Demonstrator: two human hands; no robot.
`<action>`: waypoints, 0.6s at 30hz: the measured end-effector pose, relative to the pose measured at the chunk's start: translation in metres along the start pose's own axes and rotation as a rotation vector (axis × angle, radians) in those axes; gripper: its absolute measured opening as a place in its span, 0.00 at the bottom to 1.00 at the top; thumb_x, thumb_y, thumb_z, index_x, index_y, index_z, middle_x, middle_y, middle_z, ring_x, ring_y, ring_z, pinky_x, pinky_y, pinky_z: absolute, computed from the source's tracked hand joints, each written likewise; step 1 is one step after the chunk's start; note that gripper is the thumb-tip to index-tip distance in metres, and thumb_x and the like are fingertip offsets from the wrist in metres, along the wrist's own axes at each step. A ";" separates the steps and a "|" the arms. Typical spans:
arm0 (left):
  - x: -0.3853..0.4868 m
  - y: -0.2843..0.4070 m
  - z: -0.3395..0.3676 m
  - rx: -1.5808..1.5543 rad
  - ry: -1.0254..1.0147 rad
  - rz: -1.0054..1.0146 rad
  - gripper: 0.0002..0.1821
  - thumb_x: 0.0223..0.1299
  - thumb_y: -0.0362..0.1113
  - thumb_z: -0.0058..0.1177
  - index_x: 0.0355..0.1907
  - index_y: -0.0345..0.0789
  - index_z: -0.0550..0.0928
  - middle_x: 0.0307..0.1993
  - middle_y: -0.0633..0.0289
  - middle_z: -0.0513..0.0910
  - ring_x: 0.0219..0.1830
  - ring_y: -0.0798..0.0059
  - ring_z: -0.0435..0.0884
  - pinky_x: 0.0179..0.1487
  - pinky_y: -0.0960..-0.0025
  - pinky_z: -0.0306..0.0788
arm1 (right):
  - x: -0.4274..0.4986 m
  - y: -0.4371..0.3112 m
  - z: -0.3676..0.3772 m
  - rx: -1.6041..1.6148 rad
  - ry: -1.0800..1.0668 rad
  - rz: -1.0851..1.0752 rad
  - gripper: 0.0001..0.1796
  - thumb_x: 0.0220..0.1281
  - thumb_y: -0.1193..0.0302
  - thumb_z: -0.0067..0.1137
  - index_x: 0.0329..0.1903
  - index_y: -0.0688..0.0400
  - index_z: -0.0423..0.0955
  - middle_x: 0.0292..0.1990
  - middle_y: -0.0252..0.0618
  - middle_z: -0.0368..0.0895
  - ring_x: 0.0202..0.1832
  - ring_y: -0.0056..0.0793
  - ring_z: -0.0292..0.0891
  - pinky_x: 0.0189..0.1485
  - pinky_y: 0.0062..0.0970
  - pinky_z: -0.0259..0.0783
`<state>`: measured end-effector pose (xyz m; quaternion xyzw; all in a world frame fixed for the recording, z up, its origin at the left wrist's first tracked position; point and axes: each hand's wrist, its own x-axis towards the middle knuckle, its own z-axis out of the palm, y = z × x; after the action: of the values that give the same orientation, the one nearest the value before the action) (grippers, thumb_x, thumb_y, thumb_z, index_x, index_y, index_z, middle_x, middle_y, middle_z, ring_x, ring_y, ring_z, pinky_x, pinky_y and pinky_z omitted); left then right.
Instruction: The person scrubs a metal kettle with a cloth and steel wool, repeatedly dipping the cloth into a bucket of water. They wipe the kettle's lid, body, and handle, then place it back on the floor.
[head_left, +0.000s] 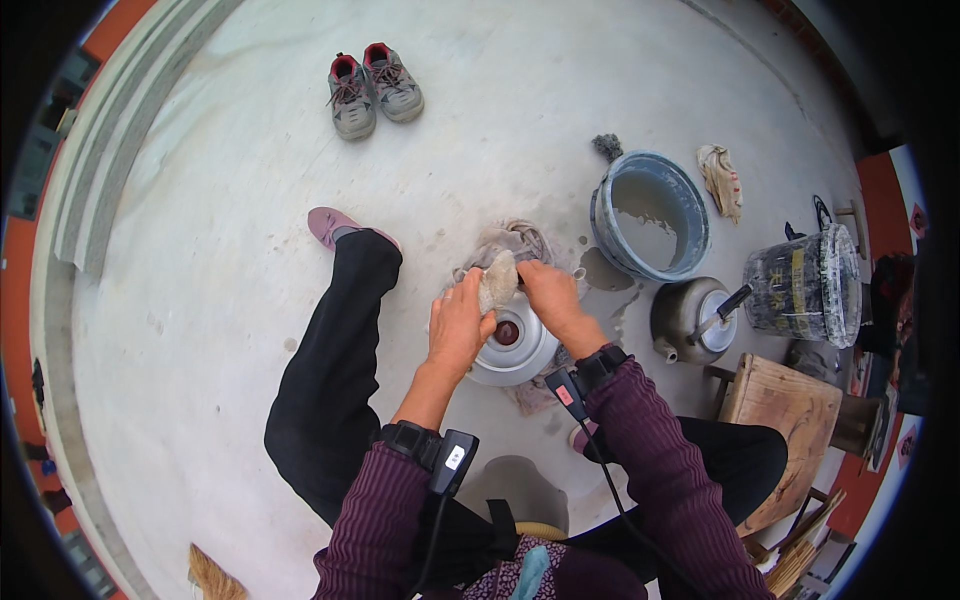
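Observation:
My left hand (459, 319) is closed around a beige scrubbing pad or cloth (498, 283), held over a metal kettle with a round lid (517, 364) and a dark red knob (506, 332). My right hand (553, 296) is closed at the far side of the lid, gripping a dark part that is probably the kettle's handle; its fingers hide most of it. The kettle rests on crumpled wet cloths (514, 232) on the floor between my legs. Its spout (579, 274) shows just right of my right hand.
A blue basin (694, 217) of murky water stands at the right. Beside it are a second, darker kettle (675, 315), a stained bucket (776, 289), a rag (720, 176) and a wooden stool (787, 405). A grey scrubber (607, 146) and a pair of shoes (394, 94) lie farther off.

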<state>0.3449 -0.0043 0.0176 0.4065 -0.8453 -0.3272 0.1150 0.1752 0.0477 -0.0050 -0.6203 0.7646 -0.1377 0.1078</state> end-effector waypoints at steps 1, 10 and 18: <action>-0.005 -0.003 0.002 -0.015 0.024 -0.018 0.35 0.48 0.33 0.59 0.60 0.36 0.61 0.49 0.53 0.76 0.51 0.55 0.73 0.54 0.58 0.61 | 0.000 0.000 0.001 0.003 0.001 0.009 0.03 0.56 0.71 0.51 0.34 0.55 0.70 0.31 0.40 0.76 0.35 0.43 0.77 0.34 0.41 0.72; -0.039 -0.015 0.026 -0.200 0.252 -0.289 0.33 0.49 0.31 0.57 0.60 0.34 0.61 0.50 0.48 0.74 0.51 0.51 0.72 0.55 0.55 0.62 | 0.003 0.003 0.004 -0.012 -0.029 0.051 0.05 0.56 0.69 0.54 0.36 0.53 0.71 0.33 0.39 0.77 0.36 0.43 0.77 0.35 0.42 0.72; -0.059 -0.009 0.058 -0.309 0.554 -0.430 0.30 0.50 0.27 0.55 0.58 0.32 0.62 0.48 0.43 0.73 0.50 0.43 0.72 0.53 0.53 0.65 | 0.003 0.001 0.002 -0.011 -0.014 0.031 0.05 0.56 0.70 0.54 0.36 0.54 0.71 0.32 0.40 0.77 0.36 0.45 0.77 0.35 0.43 0.71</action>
<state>0.3618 0.0636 -0.0279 0.6256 -0.6183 -0.3449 0.3278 0.1741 0.0453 -0.0074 -0.6101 0.7740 -0.1276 0.1117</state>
